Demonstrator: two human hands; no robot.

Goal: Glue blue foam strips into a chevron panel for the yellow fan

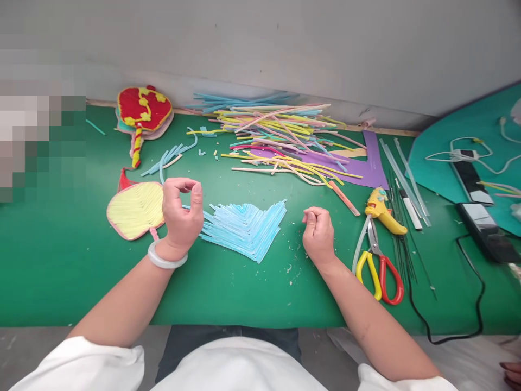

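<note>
My left hand point(182, 214), wearing a pale bangle point(166, 263), is raised at the left end of a light blue chevron-shaped panel point(248, 228) of side-by-side pipe cleaners. Its fingers are curled, with the thumb close to the index finger; anything inside is hidden. Right of the panel, apart from it, my right hand point(318, 233) is closed in a pinch. Nothing can be made out between its fingertips. Just behind my left wrist lies a yellow fan-shaped piece point(136, 212) with a pink edge, partly covered by the hand.
Loose coloured pipe cleaners point(280, 130) are heaped at the back over purple card point(376, 163). A red fan point(144, 108) lies back left. To the right are scissors point(374, 244), a yellow glue gun point(385, 209), glue sticks point(402, 174), thin wires point(401, 250) and a black cable point(476, 315).
</note>
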